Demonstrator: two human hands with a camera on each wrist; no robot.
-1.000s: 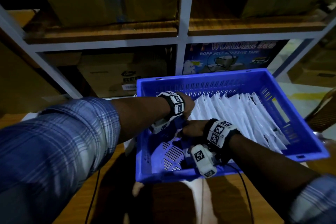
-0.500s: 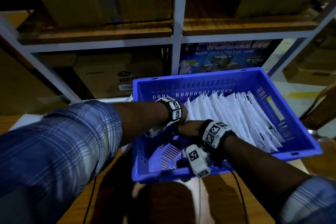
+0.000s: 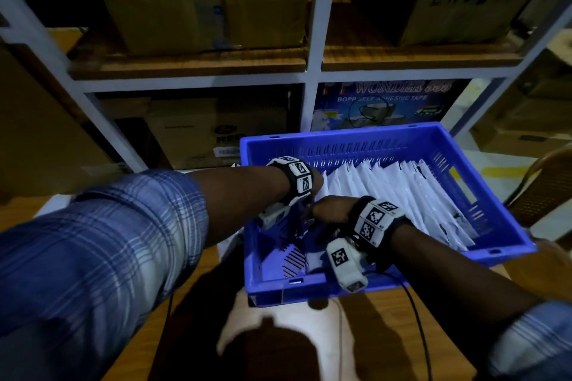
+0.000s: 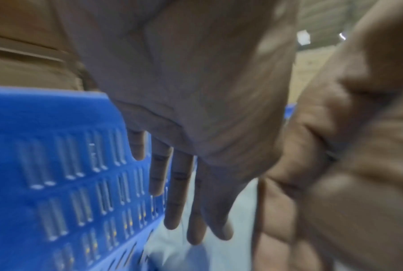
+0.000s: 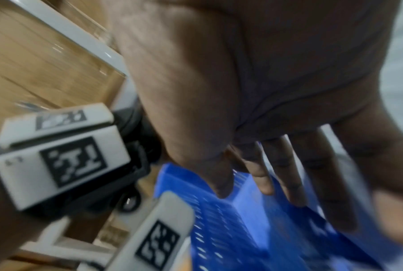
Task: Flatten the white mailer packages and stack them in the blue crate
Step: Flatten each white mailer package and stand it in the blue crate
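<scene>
— Where's everything sitting?
— The blue crate [image 3: 365, 145] fills the centre-right of the head view on the wooden bench [image 3: 192, 312], below a shelf rack [image 3: 312, 71]. The white mailer packages [image 3: 402, 192] stand fanned on edge along its right half.
— And the arms?
— Both reach into the crate's left part, wrists nearly touching. The left hand [image 4: 184, 128] has straight, spread fingers pointing down beside the slotted wall, gripping nothing. The right hand [image 5: 253, 91] is likewise flat, fingers extended over the crate, nothing held
</scene>
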